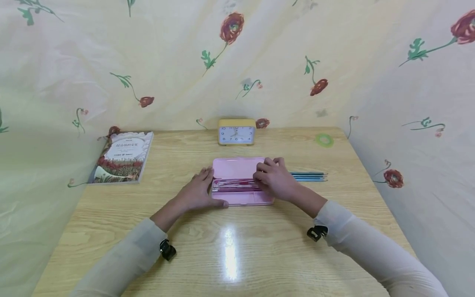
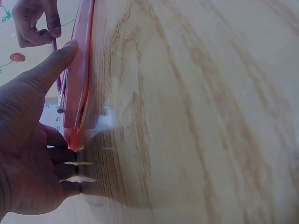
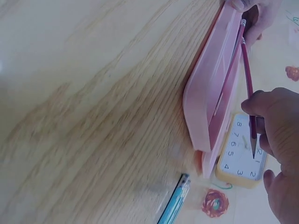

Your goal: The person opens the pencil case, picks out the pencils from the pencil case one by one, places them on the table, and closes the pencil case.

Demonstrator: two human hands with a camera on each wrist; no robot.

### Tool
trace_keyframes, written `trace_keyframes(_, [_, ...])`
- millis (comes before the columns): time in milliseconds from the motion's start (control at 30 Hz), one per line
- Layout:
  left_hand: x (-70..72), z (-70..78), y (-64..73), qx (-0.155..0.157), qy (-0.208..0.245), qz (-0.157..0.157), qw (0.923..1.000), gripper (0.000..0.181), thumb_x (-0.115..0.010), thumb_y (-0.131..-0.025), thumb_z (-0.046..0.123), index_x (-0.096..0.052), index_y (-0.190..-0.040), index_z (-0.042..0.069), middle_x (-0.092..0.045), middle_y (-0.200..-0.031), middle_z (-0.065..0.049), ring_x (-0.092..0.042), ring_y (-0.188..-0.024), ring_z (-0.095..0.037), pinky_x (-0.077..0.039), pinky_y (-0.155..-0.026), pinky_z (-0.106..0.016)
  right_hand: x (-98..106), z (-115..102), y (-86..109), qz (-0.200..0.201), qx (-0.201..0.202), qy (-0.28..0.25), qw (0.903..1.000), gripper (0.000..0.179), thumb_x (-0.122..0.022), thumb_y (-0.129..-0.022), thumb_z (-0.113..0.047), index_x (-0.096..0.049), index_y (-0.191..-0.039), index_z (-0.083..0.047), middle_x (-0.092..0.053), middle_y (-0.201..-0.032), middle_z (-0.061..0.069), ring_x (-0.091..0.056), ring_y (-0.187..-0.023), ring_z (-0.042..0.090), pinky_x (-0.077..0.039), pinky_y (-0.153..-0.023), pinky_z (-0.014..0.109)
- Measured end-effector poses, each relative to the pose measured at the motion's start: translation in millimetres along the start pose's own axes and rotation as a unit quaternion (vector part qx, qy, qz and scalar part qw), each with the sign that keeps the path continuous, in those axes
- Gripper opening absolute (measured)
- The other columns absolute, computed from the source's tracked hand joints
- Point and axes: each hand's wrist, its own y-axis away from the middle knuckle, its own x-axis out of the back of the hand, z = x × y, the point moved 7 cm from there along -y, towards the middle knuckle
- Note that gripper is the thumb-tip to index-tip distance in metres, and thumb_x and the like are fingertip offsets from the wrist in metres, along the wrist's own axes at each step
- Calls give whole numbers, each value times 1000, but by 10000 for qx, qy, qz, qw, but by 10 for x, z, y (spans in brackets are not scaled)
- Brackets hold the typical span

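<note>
An open pink pencil case [image 1: 243,168] lies on the table, its lid folded back, with several red pencils [image 1: 237,186] in its tray. My left hand [image 1: 198,192] rests at the case's left end: the thumb lies along the front edge, the extended fingers touch the left side. Between thumb and fingers my right hand [image 1: 274,177] pinches a dark red pencil [image 3: 247,74] above the tray. In the right wrist view its sharpened tip points away from my left hand, and its eraser end is over the case near that hand. Blue pencils [image 1: 309,177] lie to the right.
A yellow alarm clock [image 1: 236,133] stands behind the case, near the patterned cloth at the back. At the far left lies a book [image 1: 122,156]. A green ring-shaped roll [image 1: 324,140] sits at the back right.
</note>
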Motion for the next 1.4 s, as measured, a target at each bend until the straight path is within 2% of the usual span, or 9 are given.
trace_keyframes(267, [4, 0, -19, 15, -38, 5, 10000, 141, -83, -83, 78, -12, -175, -1, -11, -187, -17, -7, -175, -36, -15, -142, -55, 81, 191, 177, 300, -52, 153, 9994, 18, -93, -89, -13, -82, -103, -13, -69, -99, 1, -55, -96, 27, -49, -94, 64])
trace_keyframes(500, [9, 15, -18, 49, 5, -7, 10000, 140, -83, -83, 77, -13, -176, -1, -11, -187, -17, -8, -175, -37, -17, -142, -57, 206, 408, 450, 1049, 33, 347, 9939, 20, -92, -83, -4, -79, -96, -13, -68, -92, 1, -54, -87, 27, -49, -84, 64])
trace_keyframes(600, [2, 7, -15, 78, -1, -12, 10000, 141, -83, -82, 79, -13, -176, 0, -11, -187, -16, -7, -175, -36, -17, -142, -57, 265, 521, 597, 1222, -15, 422, 9916, 24, -93, -80, -2, -79, -96, -12, -67, -91, 2, -54, -85, 27, -49, -81, 65])
trace_keyframes(833, [-5, -3, -7, 29, -60, 8, 10000, 142, -81, -82, 80, -13, -175, -2, -11, -187, -16, -8, -175, -36, -17, -142, -57, 337, 768, 968, 1008, -350, 586, 9926, 26, -94, -80, -1, -79, -99, -11, -68, -92, 3, -54, -86, 29, -49, -81, 71])
trace_keyframes(1033, [-1, 2, 10, 40, -54, -22, 10000, 141, -81, -82, 80, -13, -175, -2, -11, -186, -17, -9, -175, -37, -18, -141, -59, 350, 921, 1251, 925, -597, 742, 9911, 29, -96, -78, -1, -79, -98, -12, -68, -92, 3, -52, -85, 29, -49, -78, 71])
trace_keyframes(1400, [-37, -22, 4, 148, -12, -59, 9999, 141, -81, -81, 82, -13, -176, 2, -10, -187, -14, -9, -175, -36, -21, -140, -60, 297, 1040, 1449, 819, -724, 860, 9903, 30, -98, -76, -2, -78, -96, -14, -67, -91, 3, -50, -85, 30, -48, -77, 72])
